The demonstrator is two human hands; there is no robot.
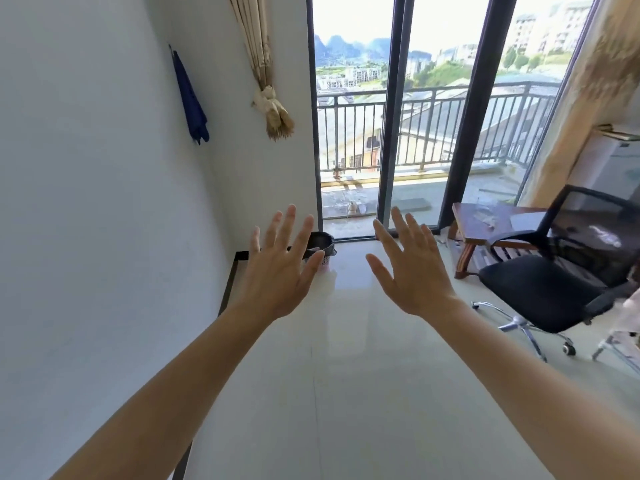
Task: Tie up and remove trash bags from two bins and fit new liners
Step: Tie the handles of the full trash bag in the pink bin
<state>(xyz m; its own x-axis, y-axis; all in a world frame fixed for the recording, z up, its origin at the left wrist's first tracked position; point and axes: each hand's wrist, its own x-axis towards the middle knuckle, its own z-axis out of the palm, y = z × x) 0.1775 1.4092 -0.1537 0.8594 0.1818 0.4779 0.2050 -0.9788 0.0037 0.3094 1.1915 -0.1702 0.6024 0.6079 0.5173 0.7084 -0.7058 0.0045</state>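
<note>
A small bin (325, 244) with a black liner folded over its rim stands on the floor in the far corner, by the wall and the glass door. My left hand (282, 268) is raised in front of it with fingers spread and straight, hiding most of the bin. My right hand (410, 268) is held up beside it, palm down, fingers also spread. Both hands hold nothing. Only one bin is in view.
A white wall (104, 202) with a black skirting runs along the left. A black office chair (554, 282) and a low wooden table (485, 223) stand at the right. Glass doors (398, 133) to a balcony lie ahead. Pale tiled floor (346, 375) stretches between.
</note>
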